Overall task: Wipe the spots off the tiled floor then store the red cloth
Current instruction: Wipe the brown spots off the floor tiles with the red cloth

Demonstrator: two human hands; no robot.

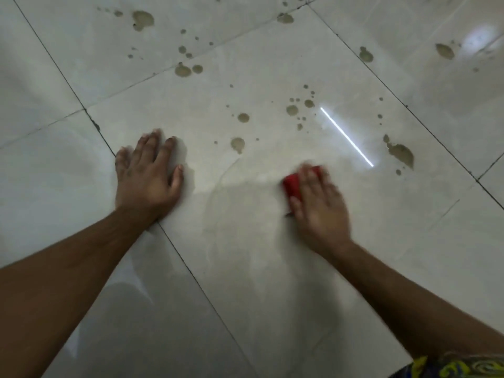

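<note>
My right hand (319, 205) presses flat on the red cloth (291, 185), which shows only at the hand's left edge and under the fingertips; the hand is blurred. My left hand (147, 173) lies flat on the tiled floor (245, 268) with fingers spread, holding nothing. Several brownish spots mark the glossy tiles beyond both hands: one spot (238, 144) just ahead between the hands, a cluster of spots (293, 110) farther out, a larger smear (401, 152) to the right of the cloth. A damp streaked patch (240, 203) lies between the hands.
More spots (143, 19) dot the far tiles at the top left and top right (445, 51). Dark grout lines (191, 274) cross the floor diagonally. A bright strip of reflected light (346, 136) lies right of centre. Patterned fabric (463, 366) shows at the bottom right corner.
</note>
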